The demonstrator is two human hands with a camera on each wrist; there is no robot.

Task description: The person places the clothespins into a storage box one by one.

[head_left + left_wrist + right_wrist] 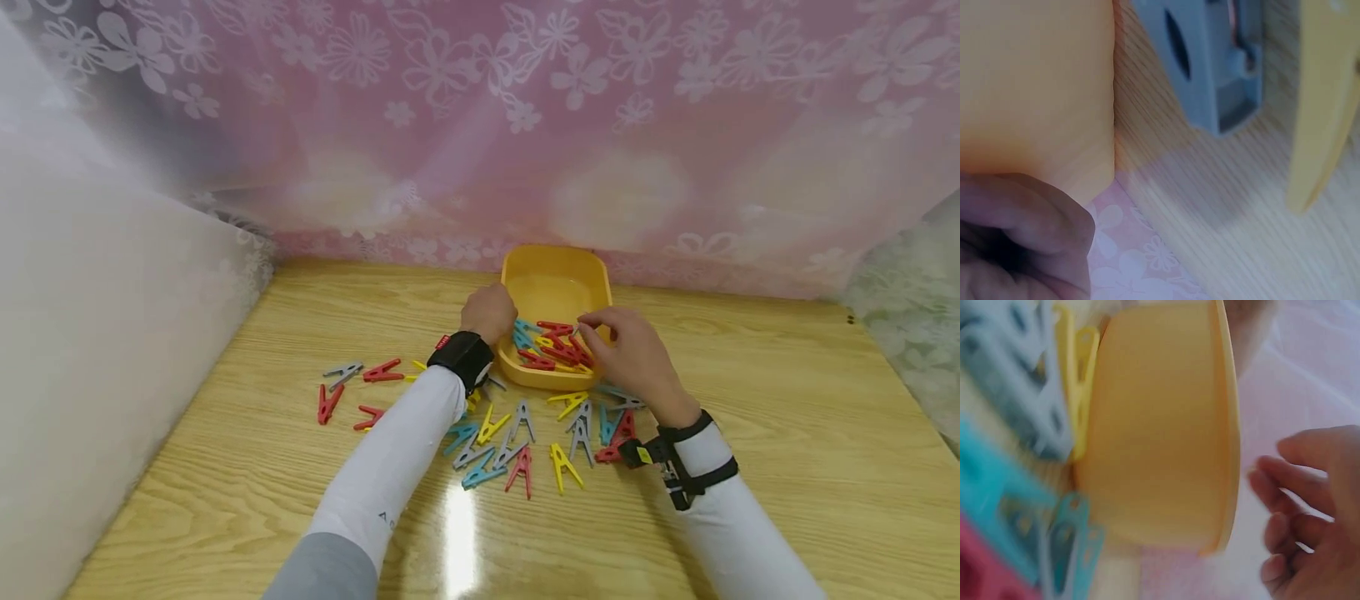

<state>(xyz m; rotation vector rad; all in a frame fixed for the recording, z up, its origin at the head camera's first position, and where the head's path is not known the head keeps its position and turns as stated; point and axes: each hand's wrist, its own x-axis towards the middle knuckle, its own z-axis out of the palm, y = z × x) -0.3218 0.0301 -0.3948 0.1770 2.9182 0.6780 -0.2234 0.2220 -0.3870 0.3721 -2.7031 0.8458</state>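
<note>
A yellow plastic tub [555, 382] stands against the back curtain with red, blue and yellow clothespins [566, 352] heaped in its near half. My left hand [489, 312] grips the tub's left rim with curled fingers; in the left wrist view that hand [1029, 234] lies against the tub's wall [1035, 81]. Over the tub's right side, my right hand [633, 350] points its fingers in above the heap. The right wrist view has this hand [1310, 512] beside the tub's rim [1229, 425], fingers loosely bent and parted, no clothespin showing between them.
Several loose clothespins lie on the wooden table [247, 467] before the tub, among them a yellow one [564, 468] and a red one [520, 473]. More lie to the left, including a grey clothespin [345, 372]. A pink floral curtain [450, 167] hangs behind.
</note>
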